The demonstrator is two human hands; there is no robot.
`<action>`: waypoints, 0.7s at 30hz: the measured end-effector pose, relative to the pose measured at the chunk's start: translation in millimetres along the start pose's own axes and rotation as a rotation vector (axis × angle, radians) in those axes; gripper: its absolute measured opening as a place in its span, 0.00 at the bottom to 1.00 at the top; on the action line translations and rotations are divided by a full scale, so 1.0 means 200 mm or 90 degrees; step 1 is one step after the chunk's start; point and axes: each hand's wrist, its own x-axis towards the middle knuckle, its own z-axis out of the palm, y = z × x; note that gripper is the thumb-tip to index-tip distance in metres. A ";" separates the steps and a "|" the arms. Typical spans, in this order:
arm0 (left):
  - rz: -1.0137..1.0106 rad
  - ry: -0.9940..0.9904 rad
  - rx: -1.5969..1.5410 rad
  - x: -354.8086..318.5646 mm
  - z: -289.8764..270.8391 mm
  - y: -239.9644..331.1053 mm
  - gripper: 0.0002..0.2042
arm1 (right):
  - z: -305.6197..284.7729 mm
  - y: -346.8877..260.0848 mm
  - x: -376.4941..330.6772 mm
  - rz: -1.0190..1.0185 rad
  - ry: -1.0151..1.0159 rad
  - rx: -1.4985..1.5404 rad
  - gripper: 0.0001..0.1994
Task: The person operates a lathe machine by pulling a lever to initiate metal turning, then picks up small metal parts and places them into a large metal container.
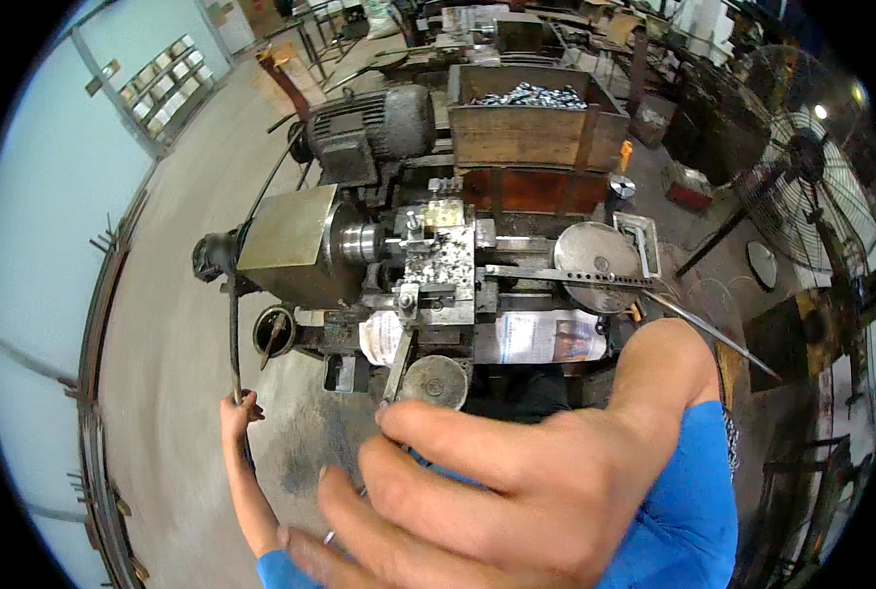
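Observation:
At the left, my left hand [240,412] is closed round the lower end of a long dark rod [235,339], which runs up beside the headstock of a small lathe [286,245]. My right hand [497,481] is large and close in the foreground, back of the hand up, with fingers curved. Between its fingers shows a thin shiny metal sliver [330,537]; the thumb and most of that piece are hidden. Beyond the fingertips lie a flat lever [398,368] and a round handwheel [434,383]. Metal chips cover the cross slide [438,257].
An electric motor [374,123] sits behind the headstock. A wooden box [526,137] at the back holds many shiny metal parts. A perforated bar [575,278] crosses a round disc [595,245]; a pointed rod [717,334] juts right. A fan [806,147] stands far right.

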 end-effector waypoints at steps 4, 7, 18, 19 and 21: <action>-0.003 -0.013 0.001 0.01 0.11 0.15 0.17 | -0.25 0.04 -0.13 0.147 -0.375 0.181 0.19; -0.017 -0.090 -0.102 0.14 0.01 -0.04 0.17 | -0.31 0.03 -0.48 0.324 -0.466 0.160 0.25; -0.160 -0.058 -0.065 0.10 -0.02 -0.07 0.12 | -1.17 -0.88 -1.59 1.289 -0.567 -0.327 0.21; -0.166 -0.064 -0.060 0.10 -0.03 -0.07 0.12 | -1.24 -0.93 -1.60 1.346 -0.584 -0.376 0.21; -0.168 -0.084 -0.053 0.11 -0.05 -0.06 0.12 | -1.39 -1.05 -1.71 1.355 -0.472 -0.463 0.21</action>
